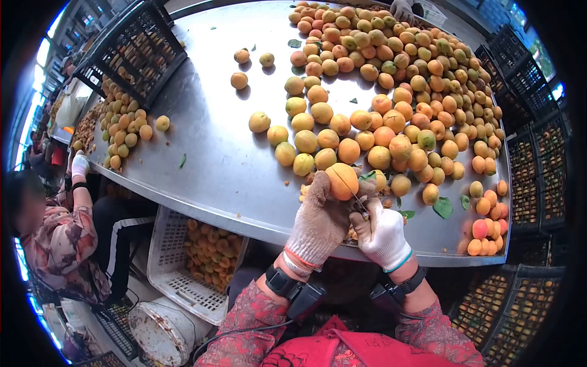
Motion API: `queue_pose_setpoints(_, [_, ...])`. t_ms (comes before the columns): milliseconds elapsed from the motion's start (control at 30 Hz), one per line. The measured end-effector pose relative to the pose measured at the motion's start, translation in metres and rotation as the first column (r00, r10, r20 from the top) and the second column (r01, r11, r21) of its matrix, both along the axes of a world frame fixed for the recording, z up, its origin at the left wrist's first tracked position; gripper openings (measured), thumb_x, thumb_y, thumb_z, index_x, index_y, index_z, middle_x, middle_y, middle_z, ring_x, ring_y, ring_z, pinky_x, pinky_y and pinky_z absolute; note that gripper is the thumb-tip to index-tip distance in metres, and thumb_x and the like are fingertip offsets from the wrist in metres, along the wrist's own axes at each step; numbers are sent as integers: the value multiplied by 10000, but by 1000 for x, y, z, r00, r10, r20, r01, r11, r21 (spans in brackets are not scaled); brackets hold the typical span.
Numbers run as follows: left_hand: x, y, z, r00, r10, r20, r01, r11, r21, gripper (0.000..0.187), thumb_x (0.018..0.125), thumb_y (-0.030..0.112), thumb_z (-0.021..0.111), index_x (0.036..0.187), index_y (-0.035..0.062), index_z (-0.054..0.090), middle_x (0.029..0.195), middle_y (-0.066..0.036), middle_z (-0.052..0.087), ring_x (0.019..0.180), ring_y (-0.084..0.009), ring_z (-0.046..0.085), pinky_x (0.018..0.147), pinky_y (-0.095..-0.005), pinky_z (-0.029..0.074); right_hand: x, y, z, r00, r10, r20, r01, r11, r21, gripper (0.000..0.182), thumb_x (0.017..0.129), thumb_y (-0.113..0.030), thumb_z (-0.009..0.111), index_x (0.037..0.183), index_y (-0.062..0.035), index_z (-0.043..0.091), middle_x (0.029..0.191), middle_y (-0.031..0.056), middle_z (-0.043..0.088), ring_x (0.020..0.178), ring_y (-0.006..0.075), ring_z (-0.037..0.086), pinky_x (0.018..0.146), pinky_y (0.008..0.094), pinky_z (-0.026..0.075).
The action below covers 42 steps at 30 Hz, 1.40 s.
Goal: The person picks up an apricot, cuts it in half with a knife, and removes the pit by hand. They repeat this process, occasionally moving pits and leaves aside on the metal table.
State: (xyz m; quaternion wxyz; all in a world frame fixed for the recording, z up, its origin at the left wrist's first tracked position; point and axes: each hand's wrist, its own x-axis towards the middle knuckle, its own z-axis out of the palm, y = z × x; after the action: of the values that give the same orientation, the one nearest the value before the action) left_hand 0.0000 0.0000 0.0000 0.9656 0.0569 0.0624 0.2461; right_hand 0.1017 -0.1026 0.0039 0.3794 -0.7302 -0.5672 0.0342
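My left hand (319, 215), in a soiled white work glove, is closed around an orange-yellow apricot (340, 182) near the table's front edge. A dark cut line runs across the fruit's face. My right hand (384, 237), also gloved, grips a small knife (360, 203), and its thin blade meets the apricot's lower right side. The knife's handle is mostly hidden by my fingers. Loose apricots (349, 150) lie just beyond my hands. Below and between my hands, bits of orange fruit are partly hidden.
Apricots (428, 73) are heaped on the metal table (208, 122). A black crate (143, 55) rests tipped at the left, spilling fruit. Below stands a white crate (199, 301) of halved apricots beside a white bucket (160, 333). Another person (58, 238) sits left. Crates (526, 306) of fruit stand right.
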Motion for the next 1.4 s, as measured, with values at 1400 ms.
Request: queue_pose_setpoints(1400, [-1,2,2,995,56,-84,-55,998,14,597,996,512,480,1326,14,470,1160,-129,612,1047,-259,626,1002,-395,475,-3,-6,0,1000,11,19,-10,997,-79,244,850,-191,705,940,-13,566,659,187,596,608,400,617,521,428,470])
